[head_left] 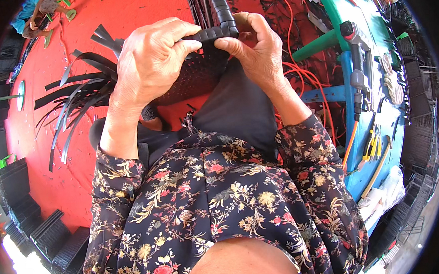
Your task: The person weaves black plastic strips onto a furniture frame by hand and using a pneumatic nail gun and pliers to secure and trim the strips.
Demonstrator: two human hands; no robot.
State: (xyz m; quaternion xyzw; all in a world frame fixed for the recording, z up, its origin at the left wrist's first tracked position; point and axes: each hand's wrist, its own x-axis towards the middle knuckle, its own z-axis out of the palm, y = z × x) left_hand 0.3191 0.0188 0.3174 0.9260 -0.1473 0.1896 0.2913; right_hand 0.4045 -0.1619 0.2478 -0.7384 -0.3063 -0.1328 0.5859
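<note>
Black woven basket [195,73] rim, pinched by left hand [149,61] and right hand [257,49]; loose black strips [76,100] beside, over red floor [39,148]; blue desk [378,102] right.

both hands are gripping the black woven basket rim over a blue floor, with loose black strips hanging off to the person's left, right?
Not quite: the floor is red, not blue; the blue thing is the bench on the person's right. The head view shows it. The rest holds: the left hand and right hand grip the black woven basket rim, and loose black strips hang to the left.
</note>
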